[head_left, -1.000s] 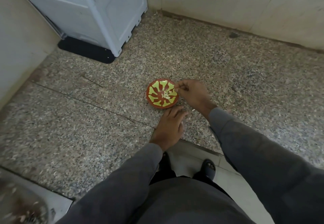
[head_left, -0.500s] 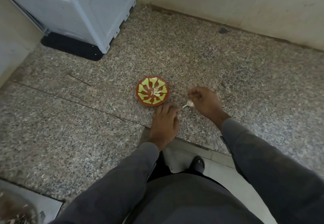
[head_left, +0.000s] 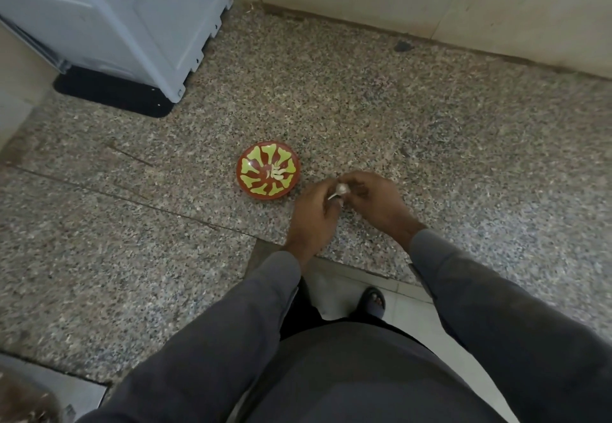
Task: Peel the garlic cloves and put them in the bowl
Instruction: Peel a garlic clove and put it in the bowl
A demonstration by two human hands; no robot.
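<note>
Apparently both hands [head_left: 344, 205] pinch the garlic clove [head_left: 341, 189] between them.

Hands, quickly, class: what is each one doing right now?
Left hand: fingers curled, pinching the garlic clove from its side.
Right hand: fingers curled round the same garlic clove, beside the bowl.

Long grey sleeves [head_left: 496, 306] (matching grey shirt [head_left: 347, 373]), dark sandal [head_left: 374, 301].

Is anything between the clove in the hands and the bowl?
Nothing visible: the whitish garlic clove is held by both hands just right of the red bowl with green pattern, only bare speckled stone counter between them.
</note>
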